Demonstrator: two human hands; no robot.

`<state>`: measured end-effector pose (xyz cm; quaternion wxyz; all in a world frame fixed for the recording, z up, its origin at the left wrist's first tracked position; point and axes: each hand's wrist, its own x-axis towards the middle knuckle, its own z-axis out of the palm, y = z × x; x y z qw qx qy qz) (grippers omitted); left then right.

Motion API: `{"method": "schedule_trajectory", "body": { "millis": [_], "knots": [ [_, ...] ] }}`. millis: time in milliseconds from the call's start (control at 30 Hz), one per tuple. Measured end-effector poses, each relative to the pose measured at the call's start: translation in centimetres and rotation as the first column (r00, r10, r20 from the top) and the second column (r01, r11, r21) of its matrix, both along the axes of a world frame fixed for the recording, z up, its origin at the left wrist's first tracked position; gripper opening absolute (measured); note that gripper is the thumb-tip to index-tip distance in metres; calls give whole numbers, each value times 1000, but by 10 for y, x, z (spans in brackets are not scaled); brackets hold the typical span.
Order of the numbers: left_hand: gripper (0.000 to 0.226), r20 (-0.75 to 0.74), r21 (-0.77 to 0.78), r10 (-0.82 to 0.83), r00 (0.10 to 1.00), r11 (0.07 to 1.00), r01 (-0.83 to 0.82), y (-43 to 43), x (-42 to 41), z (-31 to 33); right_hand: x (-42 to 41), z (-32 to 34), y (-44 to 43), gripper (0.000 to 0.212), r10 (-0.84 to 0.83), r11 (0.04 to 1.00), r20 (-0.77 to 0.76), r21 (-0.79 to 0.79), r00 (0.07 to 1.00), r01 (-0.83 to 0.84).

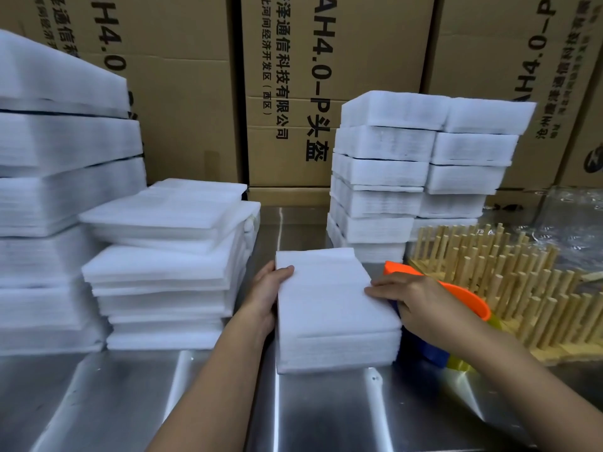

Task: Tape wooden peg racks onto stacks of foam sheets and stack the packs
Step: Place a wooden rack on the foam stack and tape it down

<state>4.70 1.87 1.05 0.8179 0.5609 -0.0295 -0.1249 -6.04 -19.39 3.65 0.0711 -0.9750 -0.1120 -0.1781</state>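
Note:
A small stack of white foam sheets (pixel 329 308) lies on the steel table in front of me. My left hand (pixel 266 295) grips its left edge, thumb on top. My right hand (pixel 411 298) rests against its right edge, fingertips on the top sheet, fingers curled over the side. Under that hand sits an orange and blue tape dispenser (pixel 463 295). Wooden peg racks (pixel 509 272) stand in a row to the right. A pile of finished foam packs (pixel 408 171) rises behind the stack.
Loose foam sheets (pixel 169 269) are piled at the left, with taller bundled foam (pixel 55 158) at the far left. Cardboard boxes (pixel 293 86) wall off the back. Bare steel table (pixel 228 402) lies near me. Clear plastic wrap (pixel 574 210) sits at the far right.

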Motion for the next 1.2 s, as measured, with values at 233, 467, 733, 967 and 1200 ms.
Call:
{"method": "schedule_trajectory", "body": {
  "millis": [233, 467, 733, 967, 1200],
  "knots": [
    [29, -5, 3, 17, 1000, 1000, -17, -1, 2, -1, 4, 14, 18, 44, -21, 990, 40, 143, 999, 15],
    [29, 7, 24, 1, 1000, 1000, -1, 0, 3, 1, 39, 26, 51, 51, 30, 896, -94, 444, 995, 15],
    [31, 7, 81, -7, 1000, 997, 6, 4, 5, 2, 77, 0, 73, 69, -111, 994, -426, -40, 898, 104],
    [67, 277, 708, 4, 961, 676, -207, -21, 10, 36, 79, -3, 70, 75, -67, 998, -393, -8, 917, 69],
    [59, 424, 837, -357, 832, 505, -210, -71, 6, 42, 74, 1, 69, 50, 14, 997, -263, 78, 965, 7]
  ]
}}
